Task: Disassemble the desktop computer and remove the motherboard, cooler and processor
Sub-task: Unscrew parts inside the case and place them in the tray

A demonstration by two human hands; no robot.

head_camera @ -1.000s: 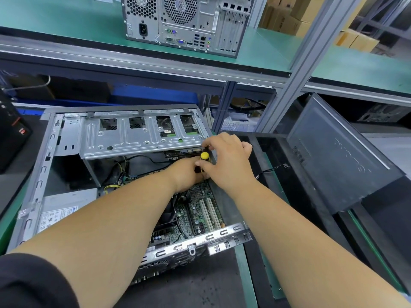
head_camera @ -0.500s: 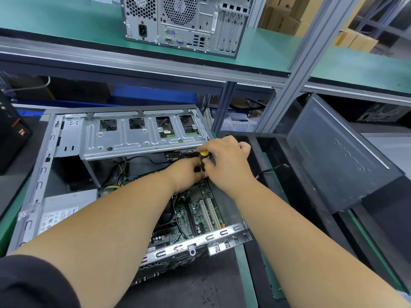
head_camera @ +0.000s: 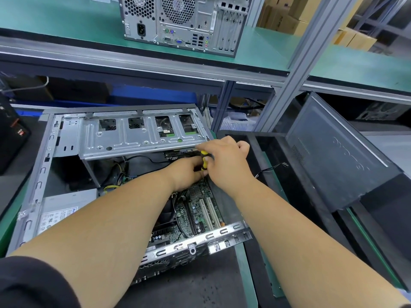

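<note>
The motherboard [head_camera: 195, 210] lies in the floor of the one open desktop case [head_camera: 40, 174] in front of me, two white slots showing on it. Above its far edge my right hand [head_camera: 224, 165] curls round one yellow-and-black screwdriver [head_camera: 204, 162]; my left hand [head_camera: 186, 172] pinches the shaft below. One black side panel [head_camera: 333, 156] leans to the right. A second, closed computer [head_camera: 184, 21] stands on the green shelf [head_camera: 66, 18].

The drive cage [head_camera: 142, 138] is overhanging the upper part of the open case [head_camera: 35, 181], both forearms are crossing the motherboard [head_camera: 200, 210]; room is lying open at centre left, above the power supply [head_camera: 66, 210].
</note>
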